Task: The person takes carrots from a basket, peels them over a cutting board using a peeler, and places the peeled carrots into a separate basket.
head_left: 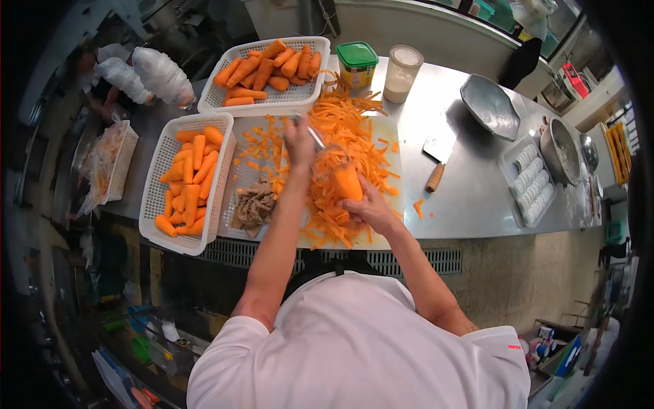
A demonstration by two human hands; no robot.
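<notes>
My left hand [298, 142], blurred, is wrapped round the metal handle of a peeler [316, 137]. The peeler's head is smeared by motion beside the upper end of a thick carrot [347, 181]. That carrot is in my right hand [368, 206], tilted, with the fingers round its lower part. Under both hands a heap of orange carrot strips [344, 126] spreads over a white board [385, 136]. Left of the heap lies a crumpled brown cloth [255, 206]. Carrots fill two white baskets, one at the back [272, 109] and one at the left [145, 204].
A green-lidded tub [357, 65] and a jar of pale powder [403, 73] stand behind the heap. To the right are a cleaver [439, 146], a dark tray [490, 105], a box of white rolls [531, 180] and a metal bowl [560, 150]. A person's arm [110, 102] shows far left.
</notes>
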